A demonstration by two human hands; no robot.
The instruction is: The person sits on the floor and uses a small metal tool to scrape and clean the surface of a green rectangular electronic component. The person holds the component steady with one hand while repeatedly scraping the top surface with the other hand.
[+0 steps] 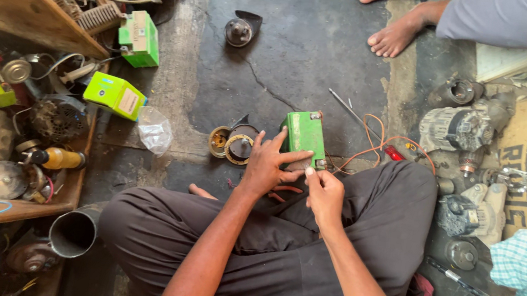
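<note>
Seated cross-legged on a cracked concrete floor [302, 40], we hold a small green battery [304, 137] upright just beyond our knees. Our left hand [268, 162] grips it from the near side, fingers spread apart and pressed against its green face, thumb underneath. Our right hand [323, 194] sits just beside the battery's lower right corner, fingers curled together and pinched at the terminal there; what they pinch is too small to tell. Orange wires [377, 141] loop on the floor to the right of the battery. Round horn parts [232, 143] lie just to its left. Green boxes [116, 95] sit near a cluttered wooden shelf [21, 8]. Another person's bare feet [391, 40] rest well apart, at the top.
</note>
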